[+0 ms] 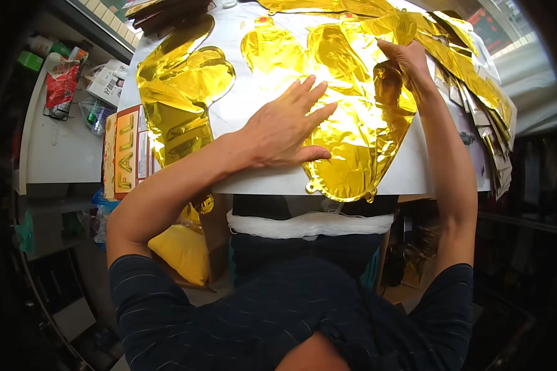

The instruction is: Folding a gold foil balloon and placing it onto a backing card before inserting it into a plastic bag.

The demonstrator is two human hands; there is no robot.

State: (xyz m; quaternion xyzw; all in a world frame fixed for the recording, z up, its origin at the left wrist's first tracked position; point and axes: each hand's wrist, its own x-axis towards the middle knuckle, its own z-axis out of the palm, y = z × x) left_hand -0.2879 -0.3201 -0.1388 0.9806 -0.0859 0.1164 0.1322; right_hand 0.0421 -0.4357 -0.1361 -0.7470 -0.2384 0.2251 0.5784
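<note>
A flat gold foil balloon (pixel 343 164) lies on the white table (pixel 247 179) in front of me, its near end close to the table's front edge. Resting on its left side is my left hand (pixel 284 127), fingers spread and palm down. My right hand (pixel 408 62) is closed at the far right part of the foil, pinching its edge, which folds beneath the fingers. Another flat gold balloon (pixel 179 105) lies to the left of my left forearm, partly hanging over the table's edge.
Layered gold foil and card sheets (pixel 476 111) are stacked along the right side. A dark pile of packages (pixel 167 13) stands at the far left. Printed packets (pixel 129 151) lie at the table's left edge. Below is a yellow bag (pixel 182 250); white strings (pixel 309 225) cross my lap.
</note>
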